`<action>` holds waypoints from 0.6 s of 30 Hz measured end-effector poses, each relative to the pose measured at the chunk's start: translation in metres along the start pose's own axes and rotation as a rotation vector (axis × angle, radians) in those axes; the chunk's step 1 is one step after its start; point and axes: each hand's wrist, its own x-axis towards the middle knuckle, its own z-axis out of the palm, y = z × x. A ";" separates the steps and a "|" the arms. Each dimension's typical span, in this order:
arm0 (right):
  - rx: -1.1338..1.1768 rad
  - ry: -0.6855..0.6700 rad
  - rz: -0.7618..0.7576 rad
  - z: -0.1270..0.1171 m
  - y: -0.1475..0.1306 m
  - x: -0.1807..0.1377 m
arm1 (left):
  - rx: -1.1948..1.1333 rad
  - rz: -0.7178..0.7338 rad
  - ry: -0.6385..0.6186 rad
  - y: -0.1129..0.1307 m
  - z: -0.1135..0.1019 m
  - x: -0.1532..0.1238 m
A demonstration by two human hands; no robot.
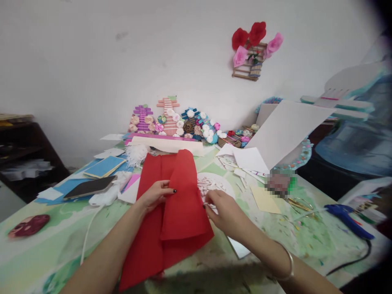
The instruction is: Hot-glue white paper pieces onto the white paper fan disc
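A large sheet of red paper [183,196], creased lengthwise with part of it folded over, hangs slightly past the table's front edge. My left hand [157,195] grips its left part, fingers lying over the folded layer. At the right edge of the fold my right hand [222,212] is closed in a pinch on the paper; whether something small is also between those fingertips is hidden. Just behind the right hand lies a white plate [231,188] with many small pale pieces, partly covered by the paper and the hand.
Left of the paper lie a phone [90,187], a white power strip [107,198] and blue cards [105,166]. To the right are a yellow slip [265,200], gold scissors [301,205] and a blue glue gun [349,220]. Paper-flower crafts [171,120] line the wall.
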 end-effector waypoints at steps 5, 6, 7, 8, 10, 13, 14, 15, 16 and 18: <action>-0.232 -0.048 0.325 0.017 0.040 -0.057 | -0.052 0.018 0.147 0.010 -0.003 -0.003; -0.225 -0.047 0.344 0.022 0.045 -0.063 | -0.044 0.015 0.162 0.012 -0.005 -0.004; -0.209 -0.034 0.358 0.026 0.048 -0.068 | -0.026 0.009 0.174 0.015 -0.007 -0.006; -0.189 -0.017 0.365 0.030 0.050 -0.071 | 0.007 0.003 0.193 0.017 -0.010 -0.007; -0.156 0.009 0.362 0.036 0.053 -0.073 | 0.139 0.015 0.277 0.017 -0.018 -0.010; -0.139 0.013 0.338 0.040 0.056 -0.072 | 0.429 0.095 0.423 0.011 -0.031 -0.015; -0.146 0.012 0.341 0.040 0.058 -0.071 | 0.496 0.107 0.451 0.007 -0.036 -0.017; -0.158 0.015 0.349 0.040 0.061 -0.069 | 0.535 0.105 0.468 0.004 -0.040 -0.019; -0.173 0.023 0.359 0.039 0.064 -0.068 | 0.551 0.097 0.480 0.000 -0.043 -0.021; -0.206 0.059 0.365 0.036 0.074 -0.068 | 0.546 0.082 0.511 -0.005 -0.047 -0.025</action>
